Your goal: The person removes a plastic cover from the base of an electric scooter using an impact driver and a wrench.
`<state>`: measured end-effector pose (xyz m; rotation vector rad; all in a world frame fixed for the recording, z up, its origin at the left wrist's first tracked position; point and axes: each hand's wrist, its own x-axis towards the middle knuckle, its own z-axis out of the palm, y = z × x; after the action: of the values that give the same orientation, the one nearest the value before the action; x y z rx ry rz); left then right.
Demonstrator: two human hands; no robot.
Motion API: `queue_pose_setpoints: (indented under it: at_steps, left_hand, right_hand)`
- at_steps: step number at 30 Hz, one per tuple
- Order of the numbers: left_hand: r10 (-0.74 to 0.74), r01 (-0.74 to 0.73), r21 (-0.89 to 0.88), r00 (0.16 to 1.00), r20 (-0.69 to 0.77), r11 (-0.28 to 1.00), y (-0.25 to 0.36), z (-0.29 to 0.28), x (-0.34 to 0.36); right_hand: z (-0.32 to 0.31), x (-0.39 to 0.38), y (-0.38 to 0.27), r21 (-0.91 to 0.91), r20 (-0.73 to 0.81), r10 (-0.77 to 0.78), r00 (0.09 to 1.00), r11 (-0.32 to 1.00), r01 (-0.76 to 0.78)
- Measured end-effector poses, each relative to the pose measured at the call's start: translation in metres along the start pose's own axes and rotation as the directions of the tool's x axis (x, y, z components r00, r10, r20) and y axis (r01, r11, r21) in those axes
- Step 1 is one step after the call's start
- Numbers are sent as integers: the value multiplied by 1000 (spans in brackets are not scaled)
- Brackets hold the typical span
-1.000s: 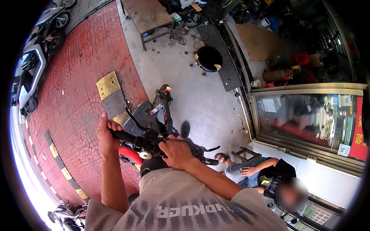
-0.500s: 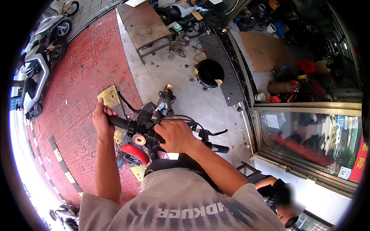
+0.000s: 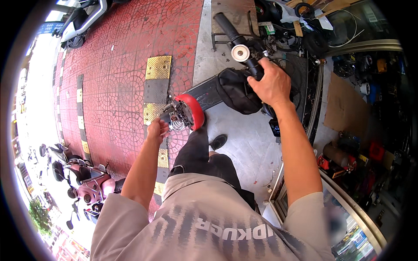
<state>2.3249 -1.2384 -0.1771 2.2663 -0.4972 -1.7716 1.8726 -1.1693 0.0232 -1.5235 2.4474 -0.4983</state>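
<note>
A black electric scooter [image 3: 202,93] stands in front of me, its deck running down to the left. On its handlebar [image 3: 228,28] sits a round cream-coloured bell or horn, and a black bag [image 3: 237,91] hangs below. My right hand [image 3: 273,82] is wrapped round the handlebar just right of the bell. My left hand [image 3: 157,130] is low at the scooter's rear, fingers apart, close to a silver coil spring [image 3: 177,124]. Above the spring is a curved red part [image 3: 193,111]; whether it is a saddle or a fender I cannot tell.
Red patterned paving [image 3: 117,87] lies to the left, with a yellow-and-black ramp [image 3: 156,69] beside the scooter. A pink motor scooter [image 3: 93,185] is parked at lower left. A worn table [image 3: 226,15] stands ahead. At right is a cluttered shop doorway with a red-grey tank [image 3: 335,156].
My left hand has let go of the left grip and moved down to the rear. The handlebar has turned and shifted up and right in view, with my right hand on it.
</note>
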Motion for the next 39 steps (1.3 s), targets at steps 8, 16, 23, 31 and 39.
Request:
queue_pose_setpoints:
  at_steps: [8,16,23,31,39]
  left_hand:
    - [-210,219,73,971,-117,973,-55,62,100]
    - [-299,281,156,948,106,947,-8,210,173]
    - [-435,422,111,887,158,900,25,301,205]
    - [-519,531,98,744,421,842,34,353,223]
    - [-484,682,-55,571,662,729,18,360,239]
  right_hand:
    - [-46,128,106,-131,-10,138,990,982,-138]
    - [-69,203,168,27,40,192,981,981,-193]
    - [-84,232,215,-14,33,222,974,975,-222]
    - [-100,265,253,-8,41,281,959,960,-281]
    - [-104,272,261,7,29,301,953,953,-301]
